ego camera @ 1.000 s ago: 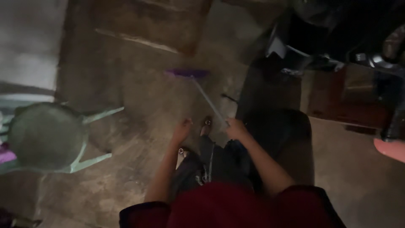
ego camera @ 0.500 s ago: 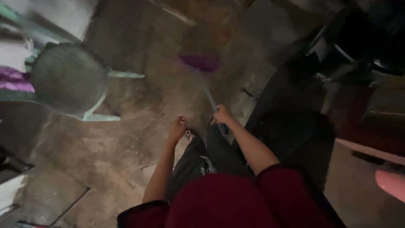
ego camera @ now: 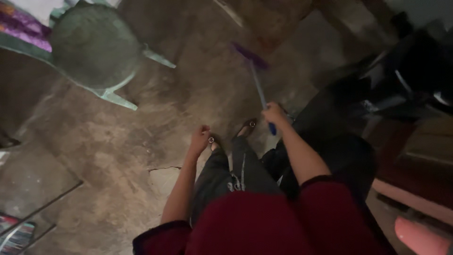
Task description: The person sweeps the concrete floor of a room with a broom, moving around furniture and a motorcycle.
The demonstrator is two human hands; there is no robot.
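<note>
Cracked concrete floor (ego camera: 118, 156); right hand (ego camera: 273, 114) grips a purple broom (ego camera: 257, 78); left hand (ego camera: 199, 139) loosely curled, empty.

A long-handled broom with a slim blue shaft and a purple brush head (ego camera: 258, 85) stood tilted over the worn brown concrete floor. Its purple head lay low on the floor, well ahead of the feet, blurred. The shaft slanted back and rightward, its blue upper end clasped in the right hand (ego camera: 273, 114).

Right hand (ego camera: 275, 114) grips purple broom (ego camera: 257, 78) over cracked floor (ego camera: 118, 156).
</note>
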